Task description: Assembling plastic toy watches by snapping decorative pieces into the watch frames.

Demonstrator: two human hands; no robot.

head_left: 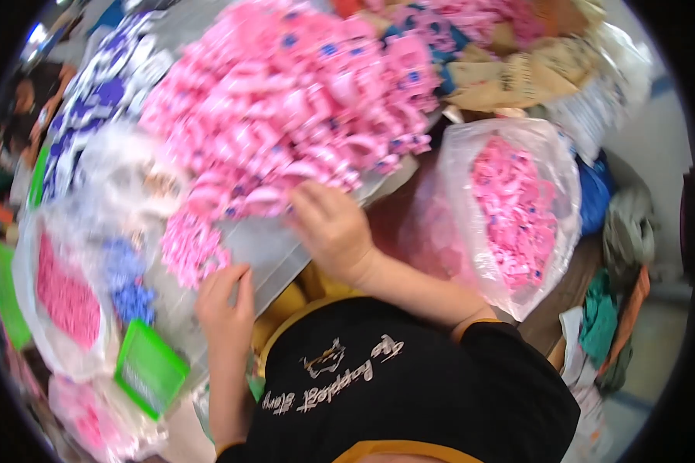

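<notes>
A large heap of glossy pink plastic pieces [286, 100], some with blue parts, covers the middle of the table. At its near edge my right hand [333, 231] has its fingers curled in against the heap; what they hold, if anything, is hidden. To the left, my left hand [225, 297] is bent closed beside a small pile of little pink pieces [193, 248]. Its fingertips come together just below that pile, and anything between them is too small to make out. Both hands are slightly blurred.
On the right stands a clear plastic bag [459, 166] of pink pieces. At the left are a white bag [35, 309] of small pink parts, blue parts [131, 293], a green tray [153, 369] and white and purple pieces [100, 100]. Brown sacking [517, 77] lies at the far right.
</notes>
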